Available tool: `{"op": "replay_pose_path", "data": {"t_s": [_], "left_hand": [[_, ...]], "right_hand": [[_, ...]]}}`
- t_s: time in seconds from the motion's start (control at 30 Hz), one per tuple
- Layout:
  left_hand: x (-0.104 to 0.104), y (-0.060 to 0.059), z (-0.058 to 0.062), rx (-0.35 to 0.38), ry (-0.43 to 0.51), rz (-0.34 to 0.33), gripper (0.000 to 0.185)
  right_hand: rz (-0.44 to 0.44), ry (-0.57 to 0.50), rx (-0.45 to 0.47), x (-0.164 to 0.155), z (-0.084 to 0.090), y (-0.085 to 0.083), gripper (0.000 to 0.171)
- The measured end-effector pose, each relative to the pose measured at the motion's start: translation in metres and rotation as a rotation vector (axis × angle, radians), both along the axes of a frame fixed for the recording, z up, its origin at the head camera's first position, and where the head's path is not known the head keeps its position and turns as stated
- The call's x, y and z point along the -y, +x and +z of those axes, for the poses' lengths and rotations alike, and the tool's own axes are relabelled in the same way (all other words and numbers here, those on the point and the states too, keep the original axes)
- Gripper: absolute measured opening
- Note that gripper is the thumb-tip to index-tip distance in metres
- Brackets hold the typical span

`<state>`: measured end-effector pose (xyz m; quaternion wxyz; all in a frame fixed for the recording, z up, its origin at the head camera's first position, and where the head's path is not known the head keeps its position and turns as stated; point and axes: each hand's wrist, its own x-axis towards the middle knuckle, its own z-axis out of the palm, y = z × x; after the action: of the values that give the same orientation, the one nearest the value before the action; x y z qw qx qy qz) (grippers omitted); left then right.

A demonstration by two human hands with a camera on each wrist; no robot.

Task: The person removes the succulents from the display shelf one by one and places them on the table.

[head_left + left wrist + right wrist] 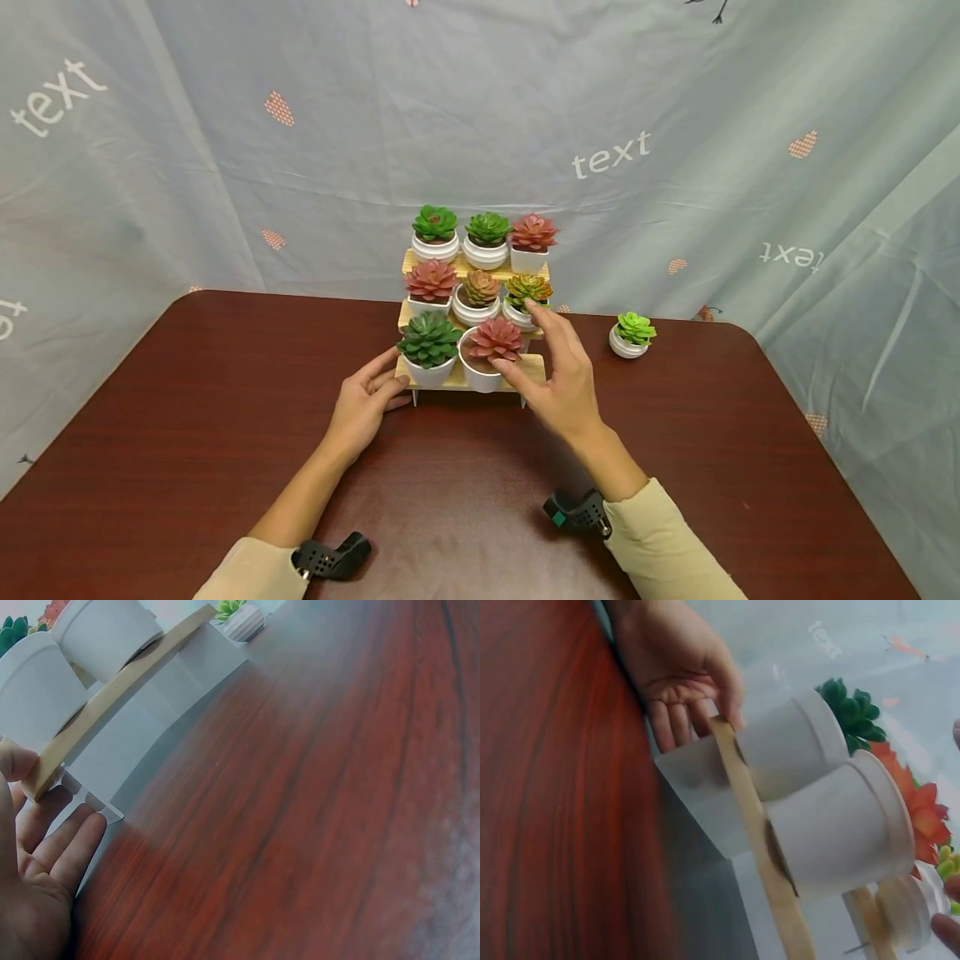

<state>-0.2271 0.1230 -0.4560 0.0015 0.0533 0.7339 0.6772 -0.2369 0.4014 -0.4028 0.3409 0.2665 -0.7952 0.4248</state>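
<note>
A three-tier wooden plant stand with clear side panels carries potted succulents. My left hand grips the left end of its lowest shelf, thumb above the wooden board and fingers beneath. On that shelf sit a dark green succulent in a white pot and a red succulent in a white pot. My right hand is at the right side, thumb beside the red succulent and index finger near the yellow-green succulent on the middle shelf. Its thumb and index finger are spread apart.
Middle and top shelves hold several more succulents, among them a red one and a green one. A small bright green succulent stands apart on the dark red table. A grey-blue printed cloth hangs behind.
</note>
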Motion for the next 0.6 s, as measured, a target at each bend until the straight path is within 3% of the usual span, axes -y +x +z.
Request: {"op": "replay_pose_path", "data": {"t_s": [0.6], "left_hand": [[0.0, 0.0, 0.0, 0.011, -0.01, 0.0, 0.058]], "right_hand": [[0.024, 0.134, 0.038, 0.013, -0.009, 0.006, 0.082]]}}
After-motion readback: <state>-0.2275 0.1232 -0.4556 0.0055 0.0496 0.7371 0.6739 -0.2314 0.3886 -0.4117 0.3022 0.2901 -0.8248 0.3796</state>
